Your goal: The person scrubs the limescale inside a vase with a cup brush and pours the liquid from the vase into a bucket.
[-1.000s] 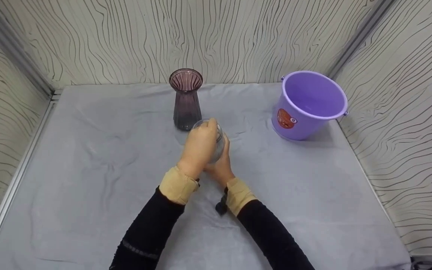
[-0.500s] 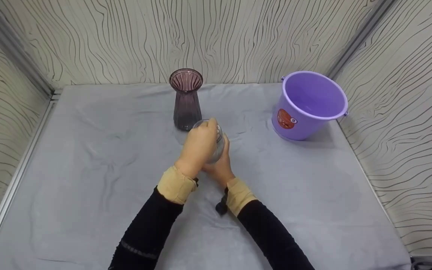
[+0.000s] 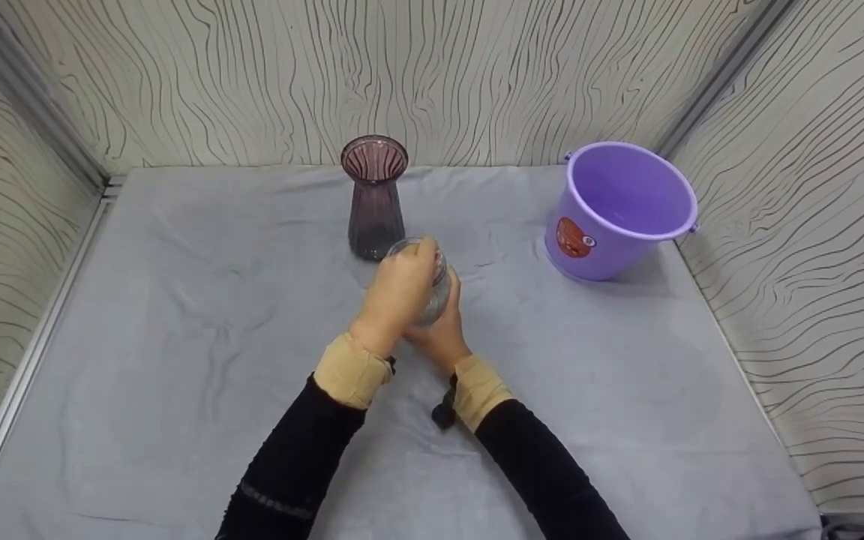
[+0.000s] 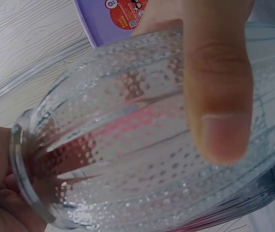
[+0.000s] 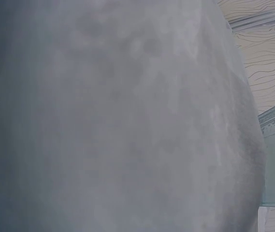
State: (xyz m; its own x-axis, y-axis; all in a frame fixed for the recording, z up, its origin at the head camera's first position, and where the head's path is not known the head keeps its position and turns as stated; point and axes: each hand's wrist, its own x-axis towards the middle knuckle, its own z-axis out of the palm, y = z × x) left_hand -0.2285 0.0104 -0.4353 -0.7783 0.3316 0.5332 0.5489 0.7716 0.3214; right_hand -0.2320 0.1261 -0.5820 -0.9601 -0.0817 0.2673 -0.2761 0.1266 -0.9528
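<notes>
A clear, ribbed glass vase with a dimpled surface stands between both hands, mostly covered by them in the head view. At its mouth is my left hand, fingers curled at the rim; what the fingertips do inside is hidden. My right hand grips the body from the right, its thumb lying across the glass in the left wrist view. A pinkish patch shows through the glass, of unclear origin. Just behind stands an upright purple fluted vase. Blurred grey fills most of the right wrist view.
At the back right sits a purple bucket with a red sticker. A grey cloth with small wrinkles covers the table. Wood-patterned walls close off the back and both sides.
My left wrist and forearm have shifted very slightly to the left. Both hands stay at the glass vase, and the purple vase and bucket stand where they were.
</notes>
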